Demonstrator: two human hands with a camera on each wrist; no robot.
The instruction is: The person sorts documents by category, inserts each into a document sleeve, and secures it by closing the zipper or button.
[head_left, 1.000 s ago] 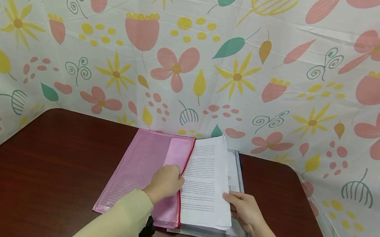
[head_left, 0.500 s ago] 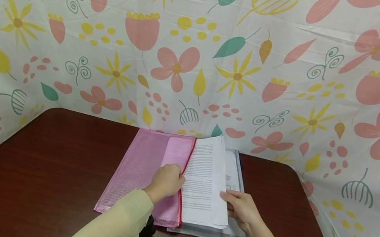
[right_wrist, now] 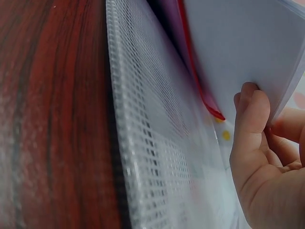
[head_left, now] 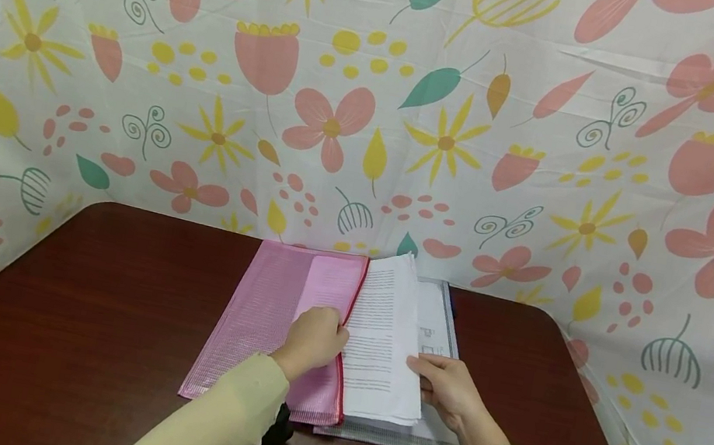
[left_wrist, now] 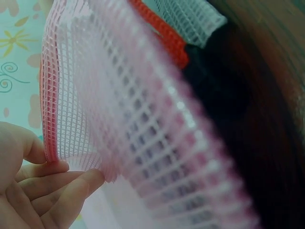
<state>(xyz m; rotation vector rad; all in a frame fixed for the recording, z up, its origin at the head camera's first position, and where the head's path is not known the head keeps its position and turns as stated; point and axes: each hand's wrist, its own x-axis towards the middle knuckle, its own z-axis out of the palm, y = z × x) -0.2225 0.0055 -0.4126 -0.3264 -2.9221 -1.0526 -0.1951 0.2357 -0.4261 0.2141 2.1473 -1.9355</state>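
Near the desk's (head_left: 62, 331) front edge, a pink mesh zip pouch (head_left: 263, 317) with a red zipper lies flat. The left hand (head_left: 311, 341) pinches its open flap. The right hand (head_left: 452, 390) grips a stack of printed white papers (head_left: 386, 353), angled into the opening, above a clear mesh pouch (head_left: 446, 324).

You see: pink mesh pouch (head_left: 270, 318), red zip edge | white printed papers (head_left: 389, 338) | clear-grey mesh pouch (head_left: 446, 324) | dark red-brown table (head_left: 65, 315) | floral backdrop (head_left: 377, 100)
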